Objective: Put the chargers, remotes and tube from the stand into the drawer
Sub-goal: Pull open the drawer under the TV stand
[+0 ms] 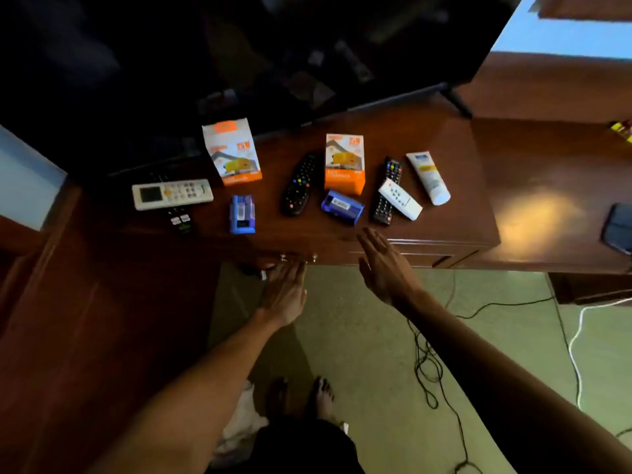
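On the dark wooden stand (444, 213) lie two orange-and-white charger boxes (232, 152) (344, 164), two blue charger packs (242, 213) (342, 206), a white air-conditioner remote (172, 194) over a black remote (179, 222), a black oval remote (300, 184), a long black remote (386, 191) with a small white remote (400, 199) across it, and a white tube (427, 177). My left hand (285, 289) reaches the drawer front (393, 256) at its metal knobs (297, 258), fingers extended. My right hand (383, 265) hovers flat and empty at the stand's front edge.
A large dark television (239, 56) stands at the back of the stand. A dark phone (619, 230) lies on the surface at the right. Black cables (427, 371) and a white cable (574, 354) trail over the floor. My bare feet (321, 398) stand below.
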Available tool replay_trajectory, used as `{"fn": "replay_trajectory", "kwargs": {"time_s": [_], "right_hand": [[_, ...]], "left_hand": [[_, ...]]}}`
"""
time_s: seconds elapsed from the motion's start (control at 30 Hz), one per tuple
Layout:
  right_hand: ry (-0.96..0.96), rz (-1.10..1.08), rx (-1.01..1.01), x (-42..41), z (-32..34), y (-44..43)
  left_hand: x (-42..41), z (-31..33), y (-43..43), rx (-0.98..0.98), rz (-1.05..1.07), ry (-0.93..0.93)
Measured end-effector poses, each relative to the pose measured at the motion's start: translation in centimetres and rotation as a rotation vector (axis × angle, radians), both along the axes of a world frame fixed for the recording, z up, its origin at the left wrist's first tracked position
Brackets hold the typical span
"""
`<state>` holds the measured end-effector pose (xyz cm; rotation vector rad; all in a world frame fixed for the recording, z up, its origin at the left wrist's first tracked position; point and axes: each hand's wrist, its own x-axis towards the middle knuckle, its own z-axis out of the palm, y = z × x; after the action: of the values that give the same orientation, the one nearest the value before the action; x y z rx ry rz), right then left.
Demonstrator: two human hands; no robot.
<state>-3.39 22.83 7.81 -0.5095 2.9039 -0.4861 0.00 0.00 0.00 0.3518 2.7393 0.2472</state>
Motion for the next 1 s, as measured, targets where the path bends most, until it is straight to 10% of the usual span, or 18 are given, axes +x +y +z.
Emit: {"fn": "replay_trajectory", "kwargs": {"time_s": [0.8, 1.0], "right_hand": [[0.027, 0.016, 0.069, 1.7, -3.8, 0.1], [0.061, 0.066, 0.023, 3.6, -3.7, -0.9]], "left_hand": [[9.1, -1.6, 1.1, 0.075, 0.115, -0.085], [6.4, 4.3, -0.4, 0.432, 0.157, 0.398]]}}
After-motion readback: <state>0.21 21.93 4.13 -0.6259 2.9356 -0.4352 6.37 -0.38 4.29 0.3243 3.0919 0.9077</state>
